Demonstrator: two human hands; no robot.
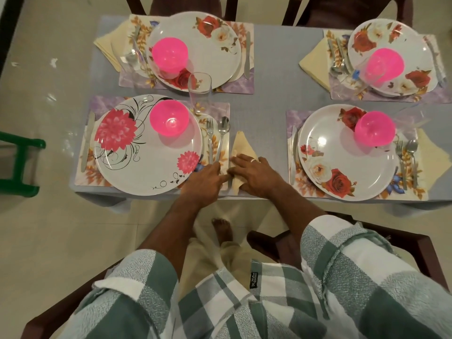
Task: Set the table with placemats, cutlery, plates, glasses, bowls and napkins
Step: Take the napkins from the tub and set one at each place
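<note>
Head view shows us leaning over a grey-clothed table (269, 69) with four places laid. Far to the left of our hands a steel table knife (86, 143) lies on the left edge of a floral rectangular placemat (85, 178). On that mat sits a round white plate printed with pink dahlias (137, 148), and on the plate's far side a bright pink plastic bowl (169, 121). Beyond our left hand a clear drinking glass (199, 94) stands upright at the mat's far edge. Directly ahead of that hand's fingertips a steel fork (209, 138) and a steel spoon (222, 135) lie side by side on the mat's right strip.

Our left hand (204, 179) reaches across the mat's near right corner, fingers extended and loosely spread, their tips at the cutlery handles and at the edge of a folded cream paper napkin (241, 145). That napkin lies on the cloth just right of the mat, its pointed end away from us. Our right hand (254, 173), a ring on one finger, rests flat on the napkin's near half, fingers straight and pointing left toward the other hand. Both hands are nearly touching, neither gripping anything.

Well to the right of our right hand lies a second white plate with red roses (342, 157), carrying another pink bowl (375, 129).
</note>
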